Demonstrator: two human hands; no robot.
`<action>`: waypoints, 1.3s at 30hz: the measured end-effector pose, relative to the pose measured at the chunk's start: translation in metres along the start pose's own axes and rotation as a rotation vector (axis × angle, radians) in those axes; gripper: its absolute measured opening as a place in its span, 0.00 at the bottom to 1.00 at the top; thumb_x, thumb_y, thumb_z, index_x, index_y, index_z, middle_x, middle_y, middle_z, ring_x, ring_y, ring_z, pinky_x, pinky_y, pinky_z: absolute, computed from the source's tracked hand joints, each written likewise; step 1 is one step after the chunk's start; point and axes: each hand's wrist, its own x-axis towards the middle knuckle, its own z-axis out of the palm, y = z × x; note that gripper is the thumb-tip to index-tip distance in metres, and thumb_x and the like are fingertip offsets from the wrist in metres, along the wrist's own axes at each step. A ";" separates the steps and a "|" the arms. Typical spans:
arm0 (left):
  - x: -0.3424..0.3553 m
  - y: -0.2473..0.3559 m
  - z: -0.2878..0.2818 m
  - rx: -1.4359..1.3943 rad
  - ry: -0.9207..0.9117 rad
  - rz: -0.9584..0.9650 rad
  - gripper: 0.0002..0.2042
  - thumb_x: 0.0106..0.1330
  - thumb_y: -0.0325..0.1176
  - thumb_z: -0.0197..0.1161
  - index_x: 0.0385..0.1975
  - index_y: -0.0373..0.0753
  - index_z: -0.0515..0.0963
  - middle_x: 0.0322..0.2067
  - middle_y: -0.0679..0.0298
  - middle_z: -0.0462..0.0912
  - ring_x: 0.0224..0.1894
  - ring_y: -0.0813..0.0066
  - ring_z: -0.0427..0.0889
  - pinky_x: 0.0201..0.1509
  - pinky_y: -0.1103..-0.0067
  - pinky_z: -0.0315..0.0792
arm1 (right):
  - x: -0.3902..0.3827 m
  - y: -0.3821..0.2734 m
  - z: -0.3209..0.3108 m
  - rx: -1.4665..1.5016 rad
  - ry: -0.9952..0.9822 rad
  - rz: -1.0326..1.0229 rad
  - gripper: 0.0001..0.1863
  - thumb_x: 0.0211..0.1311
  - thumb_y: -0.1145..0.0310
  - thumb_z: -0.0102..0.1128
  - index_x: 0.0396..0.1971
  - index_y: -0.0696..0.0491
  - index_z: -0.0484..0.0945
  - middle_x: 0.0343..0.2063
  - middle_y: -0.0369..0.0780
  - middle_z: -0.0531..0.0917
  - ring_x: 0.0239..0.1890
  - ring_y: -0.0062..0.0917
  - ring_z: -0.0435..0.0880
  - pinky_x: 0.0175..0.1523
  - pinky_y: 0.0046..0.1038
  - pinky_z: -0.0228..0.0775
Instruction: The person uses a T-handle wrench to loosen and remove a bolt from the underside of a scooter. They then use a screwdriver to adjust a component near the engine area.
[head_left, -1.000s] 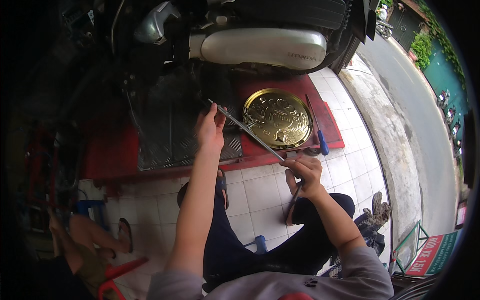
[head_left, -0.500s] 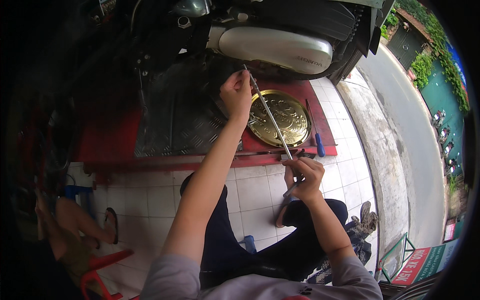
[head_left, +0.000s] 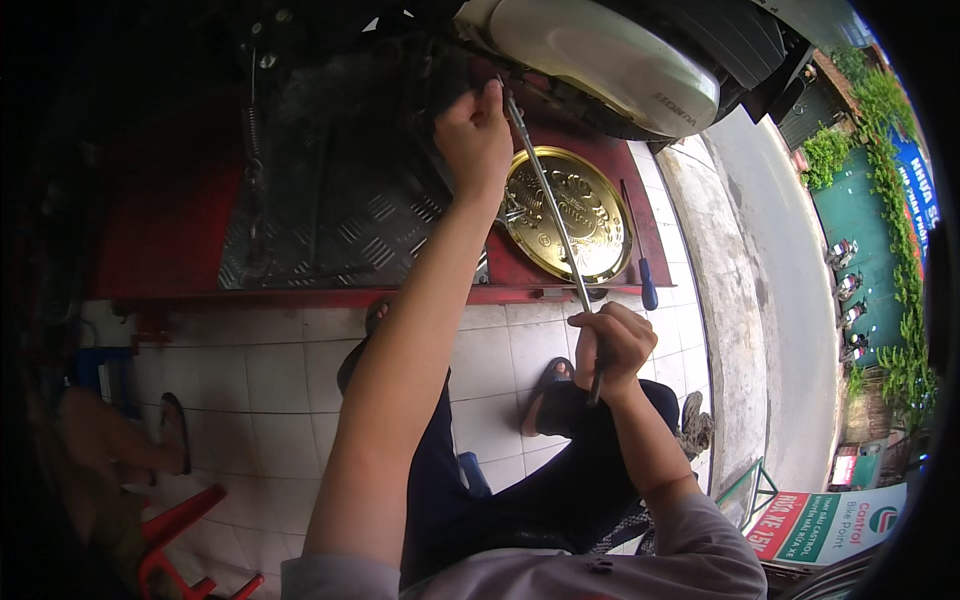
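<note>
Over the front edge of a red platform [head_left: 170,245], I hold a long metal rod [head_left: 551,205] on a slant, its upper end near the silver cover [head_left: 600,65] of a motorcycle. My right grip [head_left: 612,345] is clenched around the rod's lower part, a dark end jutting below the fist. My left grip [head_left: 472,140] is at the upper end, fingers curled; shadow is deep there, and I cannot tell whether they pinch the metal or only rest beside it. Beneath the rod, near the platform's right edge, lies a round gold tray [head_left: 600,220] with an embossed face. Just beside it, a blue-handled screwdriver [head_left: 648,285] lies with its handle at the front right corner. Left of the tray, a dark tread plate [head_left: 340,240] reaches the front edge. On the white tiles [head_left: 480,345] at far left, another person's sandalled foot [head_left: 175,435] stands near a red plastic chair [head_left: 180,525]; at right, a street [head_left: 790,300] runs past, parked motorbikes [head_left: 850,300] on its far side.
</note>
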 end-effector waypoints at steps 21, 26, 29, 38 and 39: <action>-0.005 -0.001 0.020 0.025 -0.077 0.182 0.08 0.62 0.27 0.58 0.37 0.33 0.82 0.28 0.61 0.85 0.30 0.77 0.83 0.37 0.80 0.75 | 0.004 0.007 -0.001 -0.086 0.042 0.037 0.07 0.37 0.82 0.56 0.20 0.57 0.79 0.10 0.35 0.66 0.09 0.21 0.65 0.17 0.22 0.53; -0.005 -0.007 0.025 -0.077 -0.104 0.130 0.09 0.61 0.25 0.57 0.38 0.34 0.82 0.31 0.61 0.85 0.32 0.77 0.83 0.40 0.81 0.75 | 0.006 0.010 -0.002 -0.062 0.045 0.059 0.07 0.37 0.83 0.57 0.20 0.57 0.79 0.10 0.35 0.67 0.10 0.21 0.65 0.17 0.22 0.54; -0.006 -0.004 0.026 -0.093 -0.107 0.115 0.10 0.61 0.24 0.56 0.39 0.34 0.82 0.32 0.62 0.85 0.33 0.77 0.83 0.41 0.81 0.75 | 0.007 0.011 -0.002 -0.057 0.048 0.047 0.08 0.37 0.83 0.57 0.21 0.57 0.79 0.10 0.35 0.67 0.10 0.21 0.65 0.18 0.22 0.54; -0.005 -0.002 0.022 -0.042 -0.123 0.114 0.11 0.60 0.25 0.56 0.40 0.33 0.81 0.31 0.60 0.85 0.32 0.77 0.83 0.40 0.80 0.75 | 0.009 0.011 -0.001 -0.062 0.052 0.026 0.08 0.36 0.82 0.57 0.21 0.56 0.79 0.11 0.35 0.68 0.10 0.21 0.66 0.18 0.22 0.56; -0.004 -0.002 0.022 -0.055 -0.129 0.117 0.11 0.60 0.25 0.56 0.40 0.32 0.81 0.31 0.60 0.85 0.32 0.77 0.83 0.39 0.80 0.75 | 0.010 0.011 -0.001 -0.064 0.047 0.027 0.08 0.36 0.82 0.57 0.21 0.56 0.79 0.11 0.35 0.68 0.10 0.21 0.66 0.18 0.22 0.56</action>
